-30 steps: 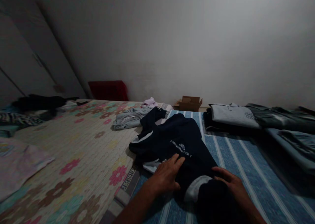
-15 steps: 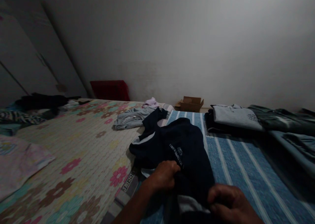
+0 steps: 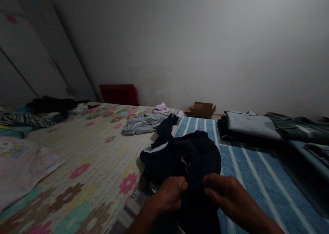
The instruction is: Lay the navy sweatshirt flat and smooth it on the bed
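A navy blue garment (image 3: 192, 151) with small white lettering and a pale stripe lies rumpled in front of me, one sleeve stretched toward the back. My left hand (image 3: 171, 194) is closed on the cloth just below the lettering. Over the garment's right side is my right hand (image 3: 228, 192), slightly blurred, with thumb and forefinger apart at the fabric. Whether its fingertips touch the cloth is hard to see. The lower part of the garment falls into deep shadow.
A grey garment (image 3: 142, 123) lies behind the sleeve on the flowered bed cover (image 3: 102, 158). Folded clothes, a light grey one (image 3: 253, 126) on top, sit right on the blue striped cloth (image 3: 239, 162). Pink fabric (image 3: 25, 168) is at left; a cardboard box (image 3: 203, 109) stands behind.
My right hand has moved up and left, closer to my left hand, and its fingers have parted. The garment's right side is drawn inward, and the pale patch near the bottom is covered.
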The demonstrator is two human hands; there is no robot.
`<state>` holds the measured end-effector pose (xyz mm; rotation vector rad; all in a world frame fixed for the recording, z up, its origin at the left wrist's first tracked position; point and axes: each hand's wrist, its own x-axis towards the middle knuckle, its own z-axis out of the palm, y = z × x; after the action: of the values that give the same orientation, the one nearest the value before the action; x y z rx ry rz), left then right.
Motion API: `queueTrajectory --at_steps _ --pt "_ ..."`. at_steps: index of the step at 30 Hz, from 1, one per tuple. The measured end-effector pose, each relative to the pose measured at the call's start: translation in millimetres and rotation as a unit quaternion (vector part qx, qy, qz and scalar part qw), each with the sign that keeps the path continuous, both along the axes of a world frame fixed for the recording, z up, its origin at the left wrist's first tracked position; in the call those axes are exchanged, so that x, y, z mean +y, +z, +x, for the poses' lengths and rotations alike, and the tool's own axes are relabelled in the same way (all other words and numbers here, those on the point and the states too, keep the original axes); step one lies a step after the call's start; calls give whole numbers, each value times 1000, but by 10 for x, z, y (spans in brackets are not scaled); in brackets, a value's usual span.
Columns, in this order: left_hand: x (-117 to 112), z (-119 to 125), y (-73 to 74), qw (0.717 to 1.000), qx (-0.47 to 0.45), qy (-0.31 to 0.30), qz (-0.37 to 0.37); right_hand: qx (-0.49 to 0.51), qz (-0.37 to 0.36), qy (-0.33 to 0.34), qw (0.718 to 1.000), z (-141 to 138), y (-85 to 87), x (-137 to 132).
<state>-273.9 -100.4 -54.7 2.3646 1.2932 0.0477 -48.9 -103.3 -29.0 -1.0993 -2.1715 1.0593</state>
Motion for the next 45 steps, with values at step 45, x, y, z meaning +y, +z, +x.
queueTrajectory --at_steps 45 --pt "-96 -112 187 998 -50 30 12 -188 81 -112 972 -587 -450 1061"
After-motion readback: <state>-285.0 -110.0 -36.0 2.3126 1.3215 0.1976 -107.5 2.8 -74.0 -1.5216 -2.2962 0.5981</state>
